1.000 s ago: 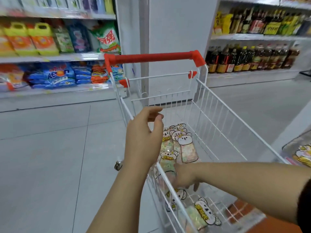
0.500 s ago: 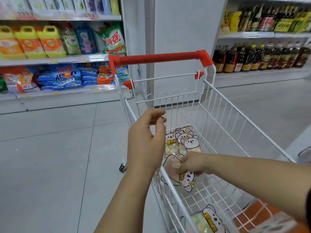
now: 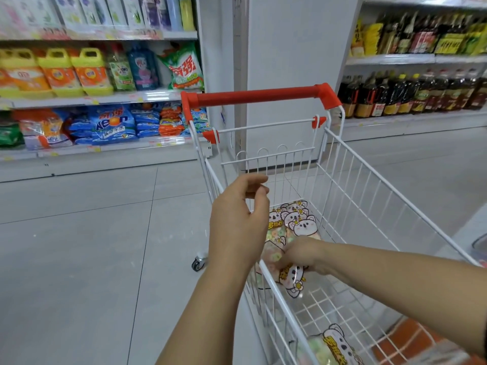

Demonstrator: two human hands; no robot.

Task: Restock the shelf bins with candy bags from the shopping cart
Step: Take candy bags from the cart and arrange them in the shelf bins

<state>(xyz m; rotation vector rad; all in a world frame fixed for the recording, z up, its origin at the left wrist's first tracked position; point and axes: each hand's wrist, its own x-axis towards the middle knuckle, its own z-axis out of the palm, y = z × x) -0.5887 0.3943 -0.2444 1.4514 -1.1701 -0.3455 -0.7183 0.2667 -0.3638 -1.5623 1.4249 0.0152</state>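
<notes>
A white wire shopping cart (image 3: pixel 374 196) with a red handle stands in front of me. Clear candy bags printed with cartoon bears lie in it: a pile (image 3: pixel 295 219) near the far end and one (image 3: pixel 334 346) at the near end. My right hand (image 3: pixel 303 255) reaches inside the cart and grips a candy bag (image 3: pixel 291 281), lifted off the cart floor. My left hand (image 3: pixel 238 227) hovers above the cart's left rim, fingers loosely curled, holding nothing.
Detergent shelves (image 3: pixel 100 98) run along the far left, bottle shelves (image 3: pixel 411 93) at the far right, a white pillar (image 3: pixel 284 61) between them. Grey tiled floor (image 3: pixel 92 259) spreads to the left. A clear bin edge (image 3: pixel 479 246) shows at the right.
My right hand has closed on a candy bag and raised it off the cart floor toward the left rim. The view has shifted slightly; my left hand stays over the rim.
</notes>
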